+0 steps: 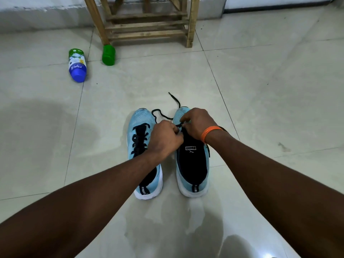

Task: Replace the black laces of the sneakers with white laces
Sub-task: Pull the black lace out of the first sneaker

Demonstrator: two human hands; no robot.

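On the pale tiled floor (260, 90), straight ahead of the person, a pair of light blue sneakers stood side by side with their toes pointing away and their white heels nearest the camera. The left sneaker (141, 118) kept its black lacing (138, 141) criss-crossed over the tongue, and the left forearm crossed above its rear half.

Both hands met over the front of the right sneaker (192, 164), just ahead of its open black inside. The left hand (165, 139) had its fingers curled, thumb and fingertips pinching the black lace (175, 100) where it ran into the shoe. The right hand (197, 122), with an orange wristband (211, 133) at the wrist, reached in from the other side, its fingers bent down and pinching the same lace just beside the left hand's fingertips. How many eyelets were threaded on that shoe could not be told, as the hands covered them.

From the hands a loose stretch of the lace looped across the gap between the two toes, then curved up past the right toe and ended on the floor beyond it.

Farther off to the left, a bottle (77, 65) with a blue cap lay on its side, and near it a green container (108, 54) sat by the leg of a wooden rack (147, 27) against the wall.
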